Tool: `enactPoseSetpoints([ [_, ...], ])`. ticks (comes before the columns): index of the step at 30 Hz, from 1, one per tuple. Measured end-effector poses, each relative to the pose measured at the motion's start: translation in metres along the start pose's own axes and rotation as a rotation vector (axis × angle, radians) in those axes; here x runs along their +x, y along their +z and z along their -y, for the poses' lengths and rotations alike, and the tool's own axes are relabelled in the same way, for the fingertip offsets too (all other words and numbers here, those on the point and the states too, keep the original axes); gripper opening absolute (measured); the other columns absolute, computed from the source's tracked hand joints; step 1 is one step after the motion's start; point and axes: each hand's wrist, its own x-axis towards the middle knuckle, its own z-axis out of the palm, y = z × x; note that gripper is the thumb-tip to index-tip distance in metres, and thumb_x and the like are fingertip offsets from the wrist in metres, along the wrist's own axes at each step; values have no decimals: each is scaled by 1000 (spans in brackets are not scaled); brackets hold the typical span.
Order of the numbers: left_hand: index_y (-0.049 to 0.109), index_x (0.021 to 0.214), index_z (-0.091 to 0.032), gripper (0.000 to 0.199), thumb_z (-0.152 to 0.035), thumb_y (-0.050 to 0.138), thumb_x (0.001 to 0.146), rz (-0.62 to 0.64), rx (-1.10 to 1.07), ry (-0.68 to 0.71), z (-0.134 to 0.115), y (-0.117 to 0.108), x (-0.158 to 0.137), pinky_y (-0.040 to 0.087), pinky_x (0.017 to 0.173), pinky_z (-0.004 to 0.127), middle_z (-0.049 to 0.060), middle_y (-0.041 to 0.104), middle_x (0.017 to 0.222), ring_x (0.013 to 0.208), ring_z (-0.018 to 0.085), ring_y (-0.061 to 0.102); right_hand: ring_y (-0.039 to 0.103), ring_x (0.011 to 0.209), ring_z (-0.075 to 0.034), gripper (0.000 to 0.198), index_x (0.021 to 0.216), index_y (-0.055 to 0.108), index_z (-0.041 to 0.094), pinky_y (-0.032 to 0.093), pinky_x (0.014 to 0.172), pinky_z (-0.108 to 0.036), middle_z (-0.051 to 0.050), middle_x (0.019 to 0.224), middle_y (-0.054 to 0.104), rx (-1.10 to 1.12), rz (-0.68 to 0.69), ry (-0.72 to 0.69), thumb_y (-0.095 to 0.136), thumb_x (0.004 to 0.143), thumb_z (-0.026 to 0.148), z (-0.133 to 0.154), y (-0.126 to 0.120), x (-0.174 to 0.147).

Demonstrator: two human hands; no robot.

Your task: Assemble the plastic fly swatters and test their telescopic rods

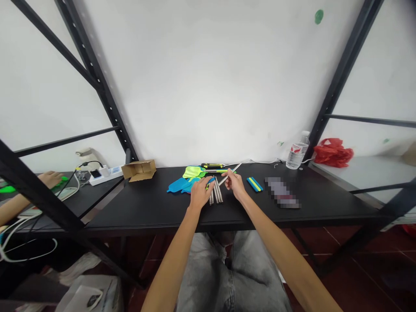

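Note:
My right hand (235, 183) pinches a thin silver metal rod (224, 180), which slants up and away to the right. Close beside it, my left hand (199, 193) is closed around a small blue and yellow-green plastic piece (210, 182), largely covered by the fingers. Several silver rods (217, 193) lie side by side on the black table between the hands. Blue fly swatter heads (178, 185) lie left of my left hand, partly hidden by it. Behind them is a lime-green fly swatter head (192, 172). Blue and yellow handles (254, 184) lie right of my right hand.
An open cardboard box (139, 170) stands on the table's left. A water bottle (297, 151) stands at the back right, near a red plastic bag (333, 151). A blurred flat object (282, 193) lies right. Black shelf posts flank the table. Another person's hand (51, 179) shows far left.

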Motion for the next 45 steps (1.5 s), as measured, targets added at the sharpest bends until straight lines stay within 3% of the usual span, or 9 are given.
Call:
enactPoseSetpoints([
  [4,67,120,-26,44,-53,41,98,-10,23,-34,0,1,-1,44,76,29,6,73,109,90,20,65,55,53,-10,53,83,70,14,35,40,-19,-3,70,61,33,-34,-14,71,72,66,0,-2,2],
  [10,67,125,-29,45,-53,41,98,-19,19,-16,1,2,-2,38,64,26,5,74,94,78,18,63,54,50,-10,53,81,70,15,33,39,-20,-4,67,64,67,-38,-36,72,71,66,-2,-3,4],
  [27,68,124,-30,40,-50,45,98,-24,-13,10,4,4,-2,42,68,26,5,75,100,74,15,63,54,51,-10,54,81,73,15,33,40,-21,-5,68,64,-55,6,-97,67,75,68,-5,-3,3],
  [38,67,125,-31,39,-48,45,98,-6,-5,63,5,8,-2,44,71,26,5,75,107,80,16,66,55,53,-12,52,83,74,17,36,40,-22,-5,70,65,-188,106,-141,63,78,68,-4,1,-1],
  [45,71,115,-27,38,-48,46,98,-44,-18,-1,3,5,-2,43,71,27,4,75,104,84,18,67,53,51,-10,48,94,73,18,33,39,-20,-2,70,61,-126,80,-125,65,79,63,-2,0,-1],
])
